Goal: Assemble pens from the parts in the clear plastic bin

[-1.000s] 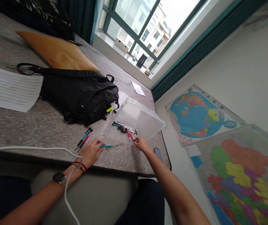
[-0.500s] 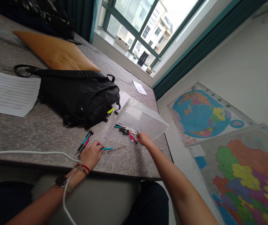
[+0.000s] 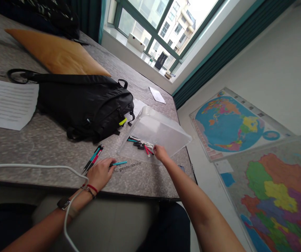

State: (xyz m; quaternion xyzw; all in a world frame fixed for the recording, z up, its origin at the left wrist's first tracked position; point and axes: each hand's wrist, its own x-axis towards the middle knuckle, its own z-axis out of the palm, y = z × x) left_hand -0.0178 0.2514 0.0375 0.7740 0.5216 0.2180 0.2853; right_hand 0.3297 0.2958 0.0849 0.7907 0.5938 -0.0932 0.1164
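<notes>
My left hand (image 3: 101, 173) rests on the mattress-like surface, fingers closed on a teal pen (image 3: 119, 163) that points to the right. Just beyond that hand lie several pens (image 3: 93, 159) side by side, teal, red and black. A clear plastic box (image 3: 163, 131) lies tipped on its side, its opening toward me. Inside it is a loose pile of pens and pen parts (image 3: 141, 145), black, white, teal and red. My right hand (image 3: 160, 153) reaches into the box's opening, fingers closed at the right end of the pile; what they hold is hidden.
A black backpack (image 3: 84, 105) lies left of the box, with a printed sheet (image 3: 8, 101) and a brown envelope (image 3: 61, 54) around it. A white cable (image 3: 47, 167) crosses my left wrist. Maps (image 3: 229, 122) hang on the right wall.
The camera view has shifted slightly. The teal pen in my left hand lies at a slightly different angle. My right hand stays at the pile in the box.
</notes>
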